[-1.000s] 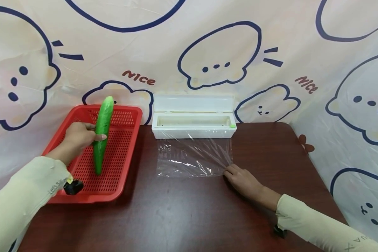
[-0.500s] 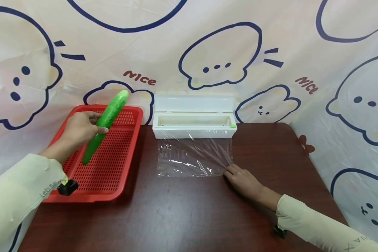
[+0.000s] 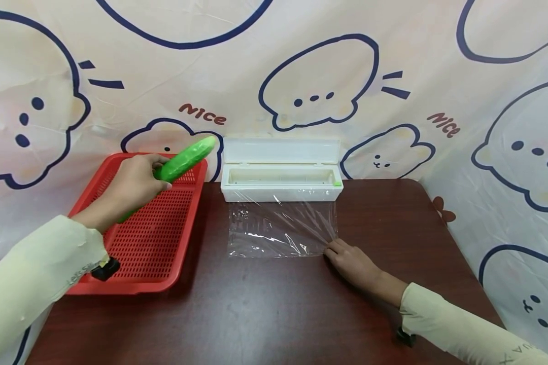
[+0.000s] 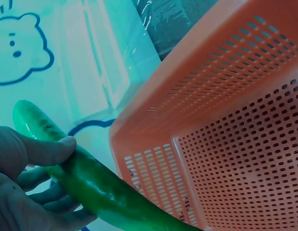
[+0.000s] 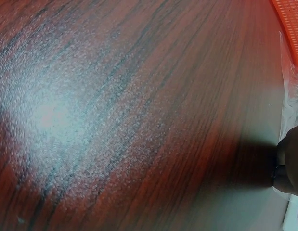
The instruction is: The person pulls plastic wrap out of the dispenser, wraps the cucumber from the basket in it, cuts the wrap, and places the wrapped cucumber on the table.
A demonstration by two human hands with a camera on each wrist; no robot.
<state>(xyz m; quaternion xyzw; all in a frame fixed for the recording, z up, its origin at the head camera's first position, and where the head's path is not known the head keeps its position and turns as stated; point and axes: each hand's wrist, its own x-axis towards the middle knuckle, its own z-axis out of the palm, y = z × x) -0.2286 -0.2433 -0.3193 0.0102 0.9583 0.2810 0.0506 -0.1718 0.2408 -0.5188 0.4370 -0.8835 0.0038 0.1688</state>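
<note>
A long green cucumber (image 3: 188, 159) is in my left hand (image 3: 134, 185), held tilted over the red basket (image 3: 190, 228), its pale tip pointing right and up. In the left wrist view, thumb and fingers grip the cucumber (image 4: 103, 190) on either side. My right hand (image 3: 353, 264) pinches the near right corner of a sheet of cling film (image 3: 274, 233), which creases toward the fingers. That film runs out over the front of a white dispenser box (image 3: 280, 194) with its lid up. In the right wrist view only the fingertips (image 5: 283, 178) show, at the right edge.
The basket with perforated walls stands on the left side of the dark wooden table (image 3: 255, 314). A patterned cloth (image 3: 237, 76) hangs behind and along both sides. The dispenser's raised lid (image 3: 280, 150) stands against this cloth.
My left hand has tilted the cucumber from nearly upright toward the right and shifted it slightly right and up. My right hand and the cling film have stayed in place.
</note>
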